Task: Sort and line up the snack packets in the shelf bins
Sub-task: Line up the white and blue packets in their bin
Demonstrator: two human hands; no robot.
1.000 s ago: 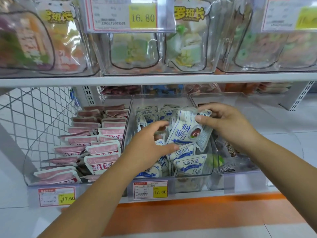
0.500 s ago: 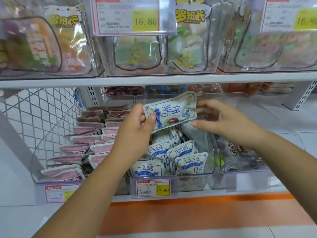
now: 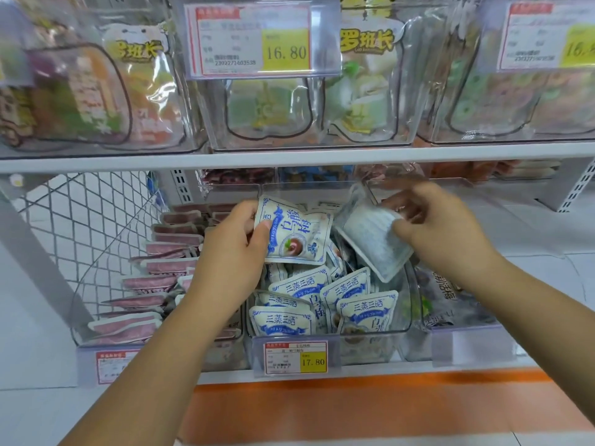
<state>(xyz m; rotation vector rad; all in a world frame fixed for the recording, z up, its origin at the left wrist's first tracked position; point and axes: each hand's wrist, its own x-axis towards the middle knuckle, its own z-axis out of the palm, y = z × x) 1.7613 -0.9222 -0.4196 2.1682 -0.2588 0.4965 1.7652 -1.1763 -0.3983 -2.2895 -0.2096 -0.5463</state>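
Note:
The middle clear bin (image 3: 370, 338) on the lower shelf holds several white-and-blue snack packets (image 3: 367, 312), upright at the front and jumbled behind. My left hand (image 3: 231, 252) pinches one white-and-blue packet (image 3: 296, 233) by its left edge, face toward me, above the bin's back half. My right hand (image 3: 441, 230) grips a second packet (image 3: 373, 239), tilted with its pale back side showing, over the bin's right rear. Both packets are lifted clear of the pile.
The left bin (image 3: 80, 323) holds rows of pink packets (image 3: 154, 281). The right bin (image 3: 463, 333) has dark packets (image 3: 447, 294). A white shelf board (image 3: 289, 159) with large clear bins of bagged snacks (image 3: 360, 91) runs close above. A wire mesh panel (image 3: 80, 226) stands at left.
My left hand has turned its packet upright and lowered it slightly. My right hand, empty half a second ago, has picked a second packet out of the bin.

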